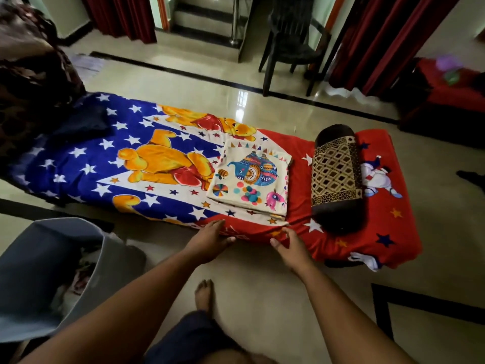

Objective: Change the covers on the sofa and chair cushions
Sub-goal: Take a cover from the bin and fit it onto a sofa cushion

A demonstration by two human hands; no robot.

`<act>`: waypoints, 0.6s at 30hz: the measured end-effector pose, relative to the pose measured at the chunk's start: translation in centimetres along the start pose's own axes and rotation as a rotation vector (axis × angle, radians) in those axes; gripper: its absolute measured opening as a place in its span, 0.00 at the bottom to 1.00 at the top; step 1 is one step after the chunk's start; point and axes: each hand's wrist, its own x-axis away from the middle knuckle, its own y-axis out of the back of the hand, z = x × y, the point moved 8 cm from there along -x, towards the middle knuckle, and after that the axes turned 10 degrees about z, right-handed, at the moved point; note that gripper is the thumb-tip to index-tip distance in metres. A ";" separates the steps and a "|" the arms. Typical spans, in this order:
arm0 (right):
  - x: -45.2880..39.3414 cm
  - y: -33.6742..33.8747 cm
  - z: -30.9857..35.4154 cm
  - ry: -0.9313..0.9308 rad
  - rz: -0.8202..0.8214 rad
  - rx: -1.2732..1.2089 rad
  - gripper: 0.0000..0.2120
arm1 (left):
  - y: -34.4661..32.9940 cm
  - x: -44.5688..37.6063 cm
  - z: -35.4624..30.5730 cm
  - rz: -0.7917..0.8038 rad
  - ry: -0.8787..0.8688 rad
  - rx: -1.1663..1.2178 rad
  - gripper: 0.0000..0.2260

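A low mattress [341, 243] lies on the floor under a red and blue cartoon sheet with stars. On it sits a folded cream cover [249, 177] printed with a colourful elephant. To its right lies a brown patterned bolster cushion [336, 177]. My left hand [210, 240] rests with fingers straight on the sheet's near edge, just below the cream cover. My right hand [291, 248] touches the same edge near the cover's right corner, fingers loosely bent, holding nothing I can see.
A grey plastic basket [52, 271] with cloth inside stands at the near left. A dark plastic chair [291, 40] is beyond the mattress. Dark red curtains [380, 40] hang at the back right, a dark sofa [29, 82] at the left. My bare foot [204, 292] stands on the tile floor.
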 end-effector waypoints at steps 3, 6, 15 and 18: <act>-4.2 1.3 1.0 -0.046 0.030 0.031 0.30 | 1.8 -4.6 0.1 0.062 0.036 0.014 0.34; -9.0 3.0 1.1 -0.102 0.042 0.015 0.29 | 3.1 -9.5 -0.2 0.131 0.071 0.004 0.32; -24.9 5.9 -4.1 -0.234 0.093 -0.057 0.21 | 1.1 -22.1 -1.5 0.217 0.247 -0.002 0.35; -30.8 6.4 -7.6 -0.335 0.121 -0.130 0.20 | -0.6 -26.0 -1.5 0.234 0.343 0.003 0.35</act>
